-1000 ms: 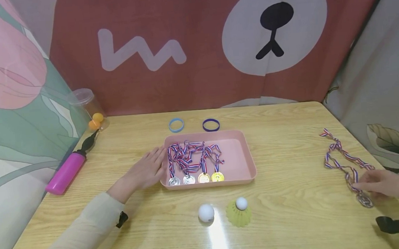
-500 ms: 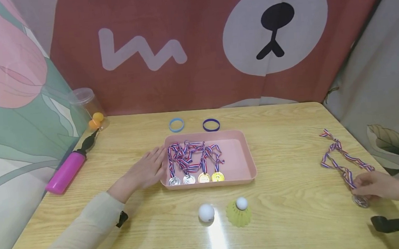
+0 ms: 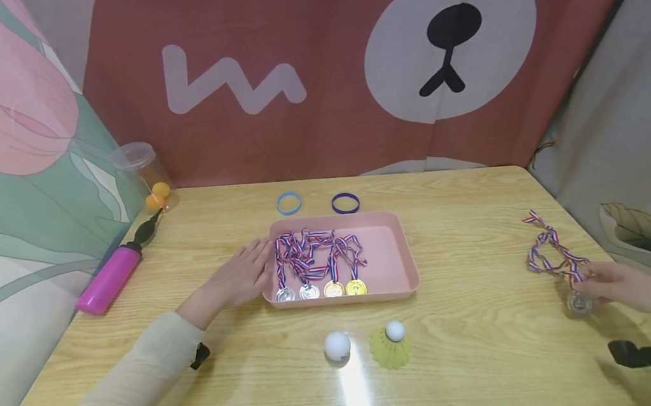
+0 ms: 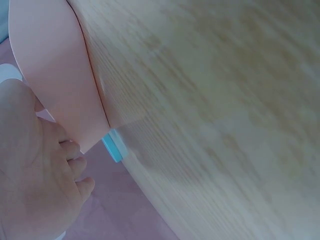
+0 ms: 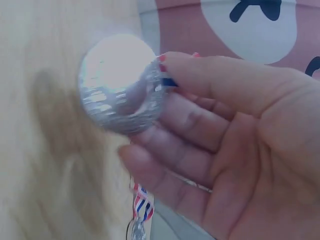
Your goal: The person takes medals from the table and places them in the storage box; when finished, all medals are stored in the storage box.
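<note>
My right hand (image 3: pixel 625 286) pinches a silver medal (image 3: pixel 578 302) by its top, just above the table at the right. Its striped ribbon (image 3: pixel 548 250) trails away over the wood. In the right wrist view the silver medal (image 5: pixel 121 84) sits between thumb and fingertips (image 5: pixel 165 62). My left hand (image 3: pixel 243 274) lies flat with straight fingers against the left wall of the pink tray (image 3: pixel 392 249). Several medals lie in a row in that tray, silver ones (image 3: pixel 297 292) left, gold ones (image 3: pixel 345 287) right. The left wrist view shows the tray wall (image 4: pixel 55 75) beside my left hand (image 4: pixel 35 170).
A white ball (image 3: pixel 337 346) and a yellow shuttlecock (image 3: pixel 390 344) lie in front of the tray. Two blue wristbands (image 3: pixel 288 203) (image 3: pixel 345 203) lie behind it. A pink pump (image 3: pixel 111 277) and a clear tub with orange balls (image 3: pixel 151 178) sit at the left edge.
My right hand has lifted the silver medal and drawn it up and slightly left, bunching the ribbon. The left hand has stayed at the tray.
</note>
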The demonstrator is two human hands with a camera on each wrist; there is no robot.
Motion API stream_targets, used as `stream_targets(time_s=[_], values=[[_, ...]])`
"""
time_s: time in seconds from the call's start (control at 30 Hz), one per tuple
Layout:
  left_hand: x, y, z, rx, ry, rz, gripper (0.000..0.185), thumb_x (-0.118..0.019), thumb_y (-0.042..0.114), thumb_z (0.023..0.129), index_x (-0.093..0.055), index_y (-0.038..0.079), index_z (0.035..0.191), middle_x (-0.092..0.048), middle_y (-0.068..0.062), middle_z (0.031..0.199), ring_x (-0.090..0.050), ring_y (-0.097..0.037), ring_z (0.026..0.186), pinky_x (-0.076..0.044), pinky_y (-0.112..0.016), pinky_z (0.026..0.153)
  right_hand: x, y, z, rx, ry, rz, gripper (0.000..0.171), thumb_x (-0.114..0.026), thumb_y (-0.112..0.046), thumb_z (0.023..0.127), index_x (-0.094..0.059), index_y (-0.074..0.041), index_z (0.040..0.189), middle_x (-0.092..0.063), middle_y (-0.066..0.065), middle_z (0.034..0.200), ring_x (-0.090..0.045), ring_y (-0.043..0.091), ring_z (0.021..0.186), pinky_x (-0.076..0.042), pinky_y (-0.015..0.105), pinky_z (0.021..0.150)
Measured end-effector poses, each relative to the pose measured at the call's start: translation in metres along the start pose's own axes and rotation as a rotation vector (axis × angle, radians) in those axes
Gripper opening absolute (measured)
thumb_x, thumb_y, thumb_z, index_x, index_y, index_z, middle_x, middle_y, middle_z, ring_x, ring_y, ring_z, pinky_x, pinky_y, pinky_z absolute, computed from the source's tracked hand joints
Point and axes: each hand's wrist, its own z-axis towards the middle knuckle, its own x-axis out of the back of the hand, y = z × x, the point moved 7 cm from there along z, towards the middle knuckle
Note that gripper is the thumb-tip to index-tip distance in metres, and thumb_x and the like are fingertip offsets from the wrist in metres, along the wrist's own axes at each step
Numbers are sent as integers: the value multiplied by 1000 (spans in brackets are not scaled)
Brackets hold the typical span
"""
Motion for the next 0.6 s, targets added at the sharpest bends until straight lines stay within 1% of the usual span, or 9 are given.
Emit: stream_targets(time_s=[0.03, 0.07, 0.17, 0.27, 0.33, 0.4, 0.47, 0.53, 0.6], values=[[0, 0, 0, -1, -1, 0, 56, -28, 27, 99, -17, -5, 144, -13, -19, 150, -13, -36, 136, -16, -48, 109, 3, -3, 1, -7, 28, 2, 16, -46, -13, 97, -48, 1, 90, -57, -3, 79, -53, 9, 69, -48, 26, 60], [0, 0, 0, -1, -1, -1, 56, -28, 27, 99, -17, -5, 144, -13, -19, 150, -13, -36, 136, -15, -48, 109, 6, -4, 2, -26, 62, 10, 14, -47, -14, 97, -48, -2, 91, -58, -3, 78, -53, 9, 67, -48, 25, 56], [-1, -1, 0, 2, -6, -7, 56, -28, 28, 99, -16, -4, 145, -12, -18, 150, -13, -35, 136, -15, -47, 109, 15, -12, 5, -20, 170, 80, 9, -51, -13, 95, -44, -7, 93, -62, -3, 75, -43, 6, 51, -37, 29, 37], [0, 0, 0, 3, -7, -11, 56, -28, 28, 99, -16, -4, 145, -13, -18, 150, -13, -36, 136, -15, -48, 109, 20, -22, 9, 32, 225, 154, 12, -52, -10, 95, -40, -10, 97, -61, -1, 70, -33, 9, 44, -26, 37, 32], [-1, 0, 0, 6, -9, -13, 56, -28, 28, 100, -16, -3, 145, -12, -18, 150, -13, -35, 136, -15, -47, 109, 25, -29, 11, 53, 259, 154, 14, -52, -11, 95, -39, -11, 101, -63, -2, 74, -36, 12, 47, -28, 37, 36], [-1, 0, 0, 4, -7, -14, 56, -28, 27, 99, -16, -4, 145, -13, -19, 150, -13, -36, 136, -15, -48, 109, 31, -36, 13, 54, 289, 134, 16, -52, -14, 95, -41, -10, 106, -64, -5, 79, -47, 10, 58, -34, 31, 42], [0, 0, -1, 4, -7, -15, 56, -28, 27, 99, -16, -4, 145, -13, -19, 150, -13, -36, 136, -15, -48, 109, 37, -41, 14, 23, 318, 126, 22, -53, -19, 95, -44, -9, 112, -65, -9, 87, -53, 6, 69, -40, 24, 50], [-1, -1, -1, 4, -6, -13, 56, -28, 27, 99, -16, -4, 145, -13, -19, 150, -13, -36, 136, -15, -48, 109, 43, -46, 14, -10, 336, 119, 30, -54, -25, 94, -45, -9, 118, -63, -14, 96, -55, 2, 82, -44, 21, 60], [0, 0, -1, -1, 1, -12, 56, -29, 27, 99, -17, -4, 144, -14, -19, 150, -14, -36, 135, -16, -48, 109, 47, -53, 17, -9, 359, 113, 35, -54, -27, 93, -47, -8, 121, -62, -15, 99, -54, 0, 86, -44, 18, 63]])
